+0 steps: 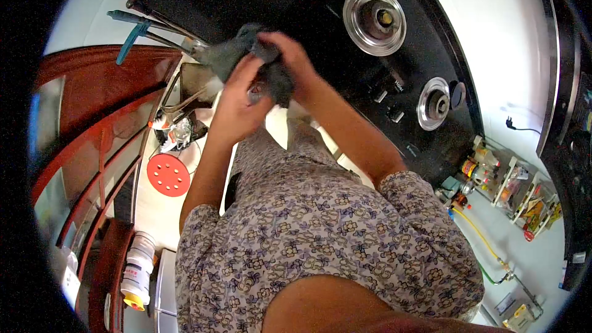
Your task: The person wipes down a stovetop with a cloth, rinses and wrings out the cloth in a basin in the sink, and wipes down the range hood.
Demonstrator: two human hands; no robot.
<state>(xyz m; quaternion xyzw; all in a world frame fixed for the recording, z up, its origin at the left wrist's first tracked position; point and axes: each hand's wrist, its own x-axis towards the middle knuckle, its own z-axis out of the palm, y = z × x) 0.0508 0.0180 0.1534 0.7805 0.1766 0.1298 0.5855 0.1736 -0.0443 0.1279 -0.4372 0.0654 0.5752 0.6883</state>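
Observation:
A dark grey cloth (225, 58), bunched and smeared by motion, is held in front of me between both hands. My left hand (237, 108) is closed around its lower side. My right hand (293, 65) grips it from the right, with the fingers curled over its top. The black glass cooktop (296, 0) lies just beyond the hands. Part of the cloth is hidden behind my fingers.
A large burner (374, 20) and a smaller burner (433, 103) are set in the cooktop at right. Long teal-handled tools (132, 37) stick out at left. A red perforated disc (168, 175) and a white tub (137, 277) sit lower left; a bottle rack (515, 191) is at right.

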